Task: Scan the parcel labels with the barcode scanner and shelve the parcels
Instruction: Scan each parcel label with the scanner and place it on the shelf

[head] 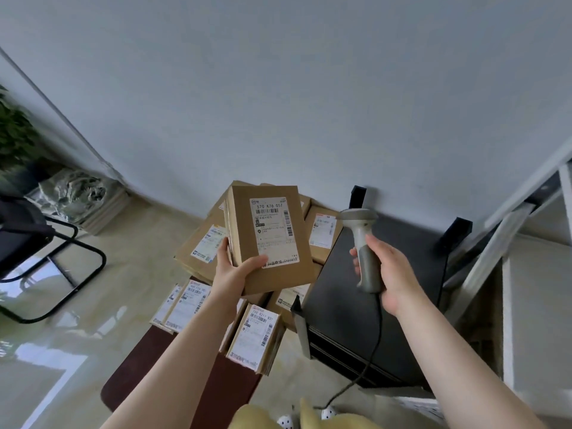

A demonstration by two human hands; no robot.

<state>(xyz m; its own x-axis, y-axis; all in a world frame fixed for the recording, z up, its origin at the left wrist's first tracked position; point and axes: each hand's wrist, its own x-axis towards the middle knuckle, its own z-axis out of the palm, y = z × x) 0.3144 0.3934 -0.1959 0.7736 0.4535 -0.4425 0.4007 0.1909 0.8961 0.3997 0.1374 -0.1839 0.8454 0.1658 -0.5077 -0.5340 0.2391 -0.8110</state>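
Cardboard parcel [269, 239], label [274, 232] up, stands long axis away from us in our left hand [232, 267], which grips its near corner. Just right, our right hand [383, 270] wraps the scanner [362, 246], whose head sits beside the label, seemingly aimed leftward at it.

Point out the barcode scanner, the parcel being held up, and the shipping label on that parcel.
barcode scanner [361, 239]: head view, on its pale neck above the right hand's grip.
held parcel [244, 218]: head view, on bare cardboard left of the label.
shipping label [274, 232]: head view, at the label's printed middle.
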